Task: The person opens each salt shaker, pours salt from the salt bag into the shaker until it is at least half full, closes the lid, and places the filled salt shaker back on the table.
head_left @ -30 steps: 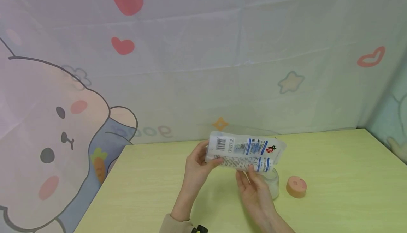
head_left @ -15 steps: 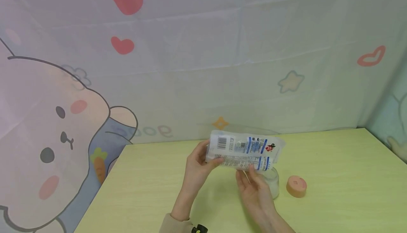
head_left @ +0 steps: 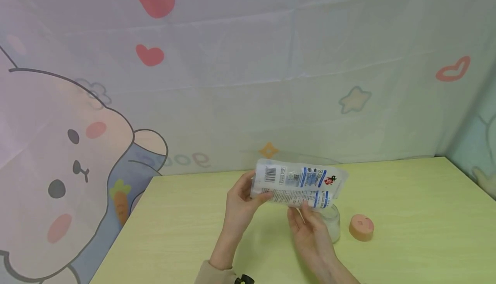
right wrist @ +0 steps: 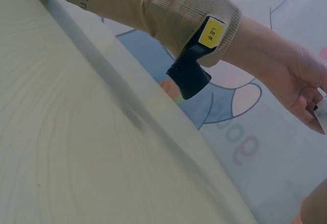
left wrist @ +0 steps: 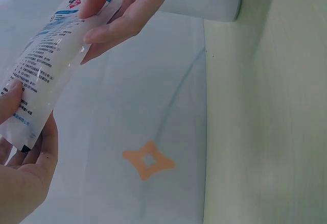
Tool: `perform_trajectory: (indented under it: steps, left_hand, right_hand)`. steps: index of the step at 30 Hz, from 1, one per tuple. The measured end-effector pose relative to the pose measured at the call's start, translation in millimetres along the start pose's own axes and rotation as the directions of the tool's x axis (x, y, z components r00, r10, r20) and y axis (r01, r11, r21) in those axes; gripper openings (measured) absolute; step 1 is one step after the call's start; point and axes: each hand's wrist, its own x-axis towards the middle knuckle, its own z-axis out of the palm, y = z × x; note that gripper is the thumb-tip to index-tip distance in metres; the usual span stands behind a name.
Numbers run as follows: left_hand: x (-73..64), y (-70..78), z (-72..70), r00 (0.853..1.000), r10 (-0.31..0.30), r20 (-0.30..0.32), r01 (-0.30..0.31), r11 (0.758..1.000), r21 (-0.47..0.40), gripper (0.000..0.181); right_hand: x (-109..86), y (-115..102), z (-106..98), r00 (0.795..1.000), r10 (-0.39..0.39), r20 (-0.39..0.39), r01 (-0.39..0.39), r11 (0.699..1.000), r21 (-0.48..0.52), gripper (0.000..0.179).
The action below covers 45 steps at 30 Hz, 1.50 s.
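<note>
A white plastic bag [head_left: 296, 185] with a barcode, blue labels and a small red and black logo is held up over the table. My left hand [head_left: 240, 208] grips its left end, thumb in front and fingers behind. Toward the other end, my right hand [head_left: 313, 239] pinches the lower edge with its thumb on the printed face. The left wrist view shows the bag [left wrist: 48, 63] slanting between both hands, plump with white contents. Behind the right hand stands a clear glass jar [head_left: 334, 226], partly covered by hand and bag. Only a corner of the bag [right wrist: 322, 114] enters the right wrist view.
An orange-pink round lid [head_left: 361, 228] lies on the pale yellow-green table [head_left: 418, 215], to the right of the jar. A cloth backdrop [head_left: 232, 103] with hearts and a cartoon animal hangs behind the table. A black wrist camera mount [right wrist: 196, 63] sits on the left sleeve.
</note>
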Motion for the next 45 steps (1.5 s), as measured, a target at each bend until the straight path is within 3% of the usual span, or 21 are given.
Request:
perform_trajectory:
  steps: [6,21,31,45]
  left_hand:
    - [0.0,0.2,0.0,1.0,0.012,-0.005,-0.012,1.0,0.005,0.053]
    - [-0.3,1.2,-2.6,0.999,0.022,0.048,-0.021,1.0,-0.022,0.054]
    - [-0.5,3.7,-2.1,0.999,0.014,0.05,-0.014,1.0,-0.011,0.055]
    - [-0.4,4.2,-2.0,0.999,0.015,0.036,-0.016,1.0,0.014,0.053]
  right_hand:
    - [0.9,0.3,1.1,1.0,-0.01,-0.024,0.009,0.999,-0.038,0.018]
    - [-0.9,-1.4,4.7,0.998,0.001,-0.069,0.002,0.999,0.044,0.019]
    - [-0.5,-1.2,1.5,0.999,0.011,-0.047,-0.008,0.999,0.052,0.018]
    - [0.8,-0.1,0.0,1.0,0.006,-0.03,-0.007,1.0,-0.014,0.015]
